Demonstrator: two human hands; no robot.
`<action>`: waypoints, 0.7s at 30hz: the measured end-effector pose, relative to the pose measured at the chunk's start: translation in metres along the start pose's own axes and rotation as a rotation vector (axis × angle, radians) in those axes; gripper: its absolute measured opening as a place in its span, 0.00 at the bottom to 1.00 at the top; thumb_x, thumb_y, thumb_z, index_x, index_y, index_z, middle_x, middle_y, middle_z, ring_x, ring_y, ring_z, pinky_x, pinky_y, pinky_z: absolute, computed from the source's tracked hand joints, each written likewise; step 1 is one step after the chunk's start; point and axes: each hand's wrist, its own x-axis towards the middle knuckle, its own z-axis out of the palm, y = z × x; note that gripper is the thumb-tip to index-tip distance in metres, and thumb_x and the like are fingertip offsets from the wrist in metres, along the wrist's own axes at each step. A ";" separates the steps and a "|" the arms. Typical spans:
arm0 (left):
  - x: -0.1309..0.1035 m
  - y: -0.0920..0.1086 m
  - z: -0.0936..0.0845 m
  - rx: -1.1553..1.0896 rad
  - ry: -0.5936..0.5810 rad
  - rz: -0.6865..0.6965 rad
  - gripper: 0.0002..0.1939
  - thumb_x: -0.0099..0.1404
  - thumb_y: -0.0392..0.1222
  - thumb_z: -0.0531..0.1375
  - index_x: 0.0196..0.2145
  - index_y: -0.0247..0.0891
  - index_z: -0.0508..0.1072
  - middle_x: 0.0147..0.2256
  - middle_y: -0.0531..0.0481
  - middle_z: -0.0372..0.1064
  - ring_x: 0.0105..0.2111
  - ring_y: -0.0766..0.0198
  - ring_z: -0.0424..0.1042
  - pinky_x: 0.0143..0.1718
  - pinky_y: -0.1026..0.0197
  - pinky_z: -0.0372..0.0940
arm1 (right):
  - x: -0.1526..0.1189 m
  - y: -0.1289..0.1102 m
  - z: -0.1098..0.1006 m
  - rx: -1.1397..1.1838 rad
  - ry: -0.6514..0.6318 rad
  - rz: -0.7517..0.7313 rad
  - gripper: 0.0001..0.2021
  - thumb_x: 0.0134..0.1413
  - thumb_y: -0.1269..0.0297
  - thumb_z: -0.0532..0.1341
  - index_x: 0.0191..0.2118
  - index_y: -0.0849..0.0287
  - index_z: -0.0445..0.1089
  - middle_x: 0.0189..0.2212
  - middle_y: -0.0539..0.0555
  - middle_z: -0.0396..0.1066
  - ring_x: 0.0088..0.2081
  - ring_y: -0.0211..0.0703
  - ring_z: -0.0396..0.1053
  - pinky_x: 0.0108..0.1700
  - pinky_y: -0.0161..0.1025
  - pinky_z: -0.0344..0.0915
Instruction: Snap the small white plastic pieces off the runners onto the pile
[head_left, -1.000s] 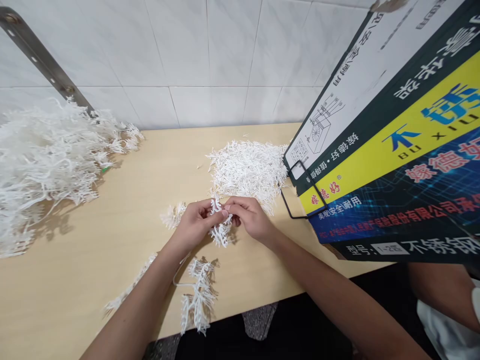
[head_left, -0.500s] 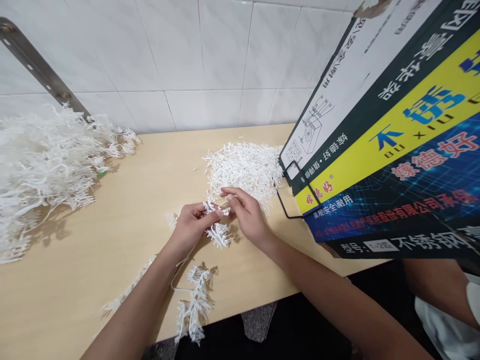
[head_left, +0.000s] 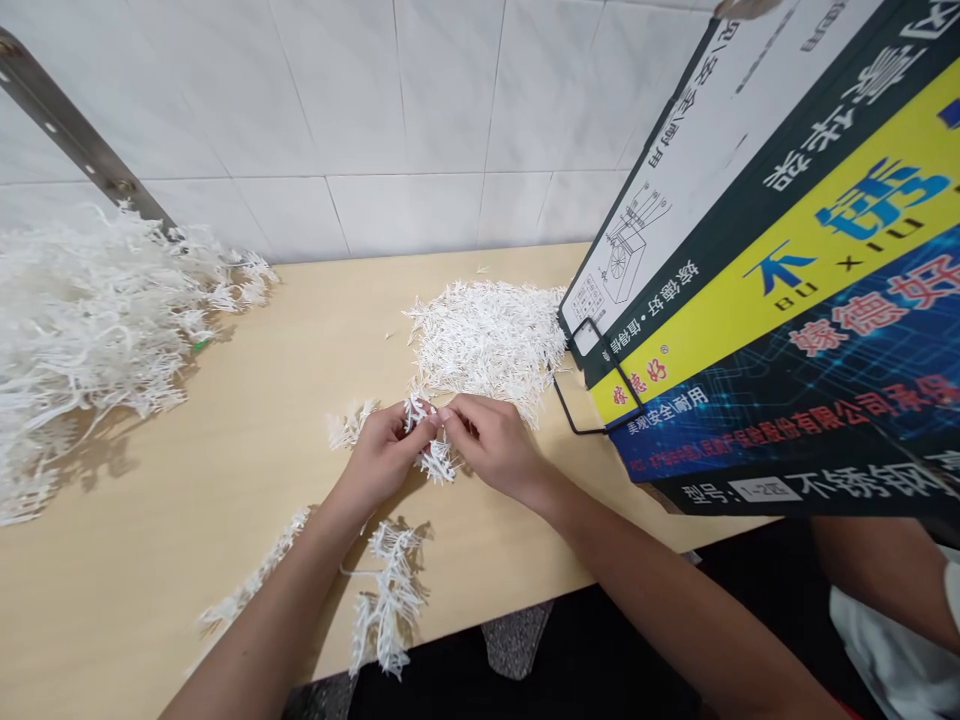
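My left hand (head_left: 386, 450) is closed around a small bunch of white plastic-looking sprigs (head_left: 436, 462), whose thin tips poke out above and below the fingers. Against the bunch's upper right side, the fingertips of my right hand (head_left: 487, 440) are pinched together, touching it close to the left thumb. What exactly lies between the right fingertips is mostly hidden. Just beyond both hands is a heap of short, loose white pieces (head_left: 487, 335). Below them, a branched white strand (head_left: 394, 590) lies at the table's front edge.
A large pile of white strands (head_left: 97, 320) covers the table's left end. Another strand (head_left: 262, 570) lies partly behind my left forearm. On the right stands a printed carton (head_left: 750, 330) with a black wire loop (head_left: 589, 432) at its corner. Someone's arm (head_left: 877, 570) shows below it.
My right hand has shifted slightly left, and its fingers, spread before, have closed in a pinch at the bunch. The left hand keeps its hold, almost in place.
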 end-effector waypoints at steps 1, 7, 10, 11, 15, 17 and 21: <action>-0.001 0.001 0.000 -0.025 -0.024 0.004 0.19 0.66 0.52 0.64 0.24 0.36 0.68 0.21 0.56 0.59 0.22 0.69 0.58 0.25 0.65 0.54 | -0.001 -0.003 0.001 0.045 0.016 0.033 0.14 0.68 0.64 0.55 0.29 0.57 0.66 0.23 0.48 0.66 0.27 0.37 0.62 0.33 0.36 0.57; -0.004 0.009 0.002 -0.162 -0.051 -0.049 0.16 0.63 0.53 0.66 0.30 0.35 0.74 0.24 0.54 0.66 0.23 0.68 0.61 0.26 0.64 0.57 | 0.003 0.001 0.007 0.566 0.068 0.332 0.18 0.69 0.55 0.55 0.28 0.57 0.65 0.22 0.47 0.65 0.25 0.36 0.64 0.30 0.35 0.62; -0.003 0.010 0.004 -0.161 0.027 -0.088 0.18 0.63 0.54 0.66 0.28 0.35 0.73 0.21 0.55 0.62 0.21 0.69 0.58 0.24 0.64 0.54 | 0.007 0.009 0.003 0.562 0.137 0.299 0.15 0.70 0.51 0.54 0.46 0.56 0.71 0.37 0.53 0.73 0.33 0.39 0.70 0.33 0.36 0.66; -0.002 0.010 0.004 -0.153 0.053 -0.094 0.18 0.63 0.55 0.66 0.28 0.35 0.73 0.20 0.56 0.61 0.20 0.69 0.57 0.23 0.65 0.53 | 0.007 0.010 0.001 0.514 0.149 0.260 0.16 0.71 0.51 0.53 0.51 0.55 0.71 0.42 0.55 0.74 0.37 0.41 0.72 0.35 0.36 0.67; 0.000 0.008 0.002 -0.138 0.096 -0.082 0.19 0.64 0.55 0.66 0.29 0.35 0.72 0.21 0.56 0.60 0.21 0.70 0.57 0.24 0.65 0.53 | 0.004 0.003 -0.007 0.305 0.029 0.083 0.16 0.73 0.53 0.52 0.51 0.54 0.72 0.44 0.56 0.75 0.43 0.43 0.71 0.43 0.39 0.65; -0.001 0.008 0.001 -0.150 0.071 -0.084 0.19 0.64 0.55 0.66 0.28 0.35 0.71 0.21 0.56 0.59 0.22 0.70 0.56 0.24 0.65 0.52 | 0.002 -0.002 -0.007 0.216 -0.050 0.065 0.14 0.71 0.53 0.56 0.43 0.55 0.73 0.36 0.53 0.74 0.37 0.42 0.69 0.40 0.39 0.62; -0.004 0.011 -0.001 -0.237 -0.048 -0.104 0.19 0.61 0.53 0.68 0.25 0.35 0.70 0.19 0.57 0.55 0.20 0.70 0.53 0.23 0.64 0.50 | 0.001 -0.003 -0.001 0.418 -0.145 0.162 0.20 0.70 0.51 0.56 0.28 0.57 0.66 0.24 0.49 0.64 0.28 0.39 0.62 0.34 0.38 0.59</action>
